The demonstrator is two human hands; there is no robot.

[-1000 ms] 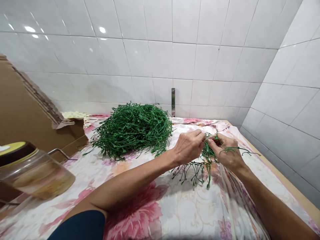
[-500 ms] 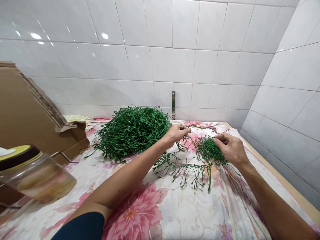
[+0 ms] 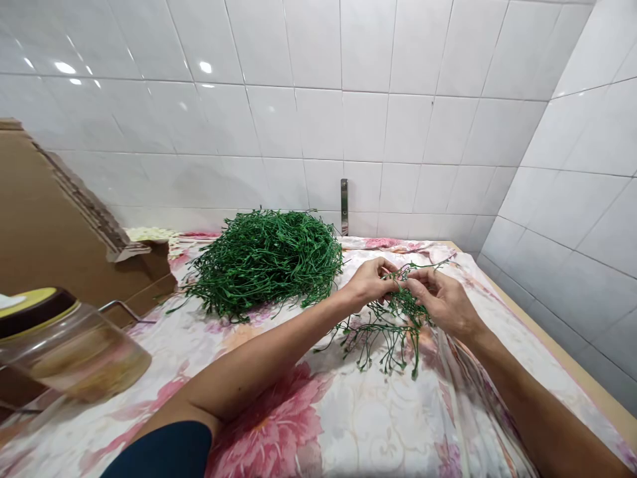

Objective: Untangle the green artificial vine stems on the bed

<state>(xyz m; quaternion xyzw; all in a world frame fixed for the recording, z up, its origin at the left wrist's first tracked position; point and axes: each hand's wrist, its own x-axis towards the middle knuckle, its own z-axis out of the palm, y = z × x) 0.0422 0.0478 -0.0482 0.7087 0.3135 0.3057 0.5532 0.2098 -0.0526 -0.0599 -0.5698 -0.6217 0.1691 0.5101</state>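
Head view: our left hand [image 3: 371, 282] and right hand [image 3: 440, 302] pinch a green artificial vine sprig [image 3: 398, 332], fingers nearly shut, keeping it apart from the heap of vines [image 3: 263, 265] on the far left.

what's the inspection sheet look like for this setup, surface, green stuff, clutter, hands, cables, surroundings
surface: floral pink-and-white cloth, with a tan edge showing along the right side
job's things: heap of green wiry sprigs lying on the cloth; loose green sprig hanging apart from the heap
grips: left hand and right hand both pinch the loose green sprig, close together
clutter: glass jar with a dark and yellow lid at the left; torn cardboard sheet behind it
cables: nothing seen
surroundings: white glazed wall tiles; metal bracket on the wall
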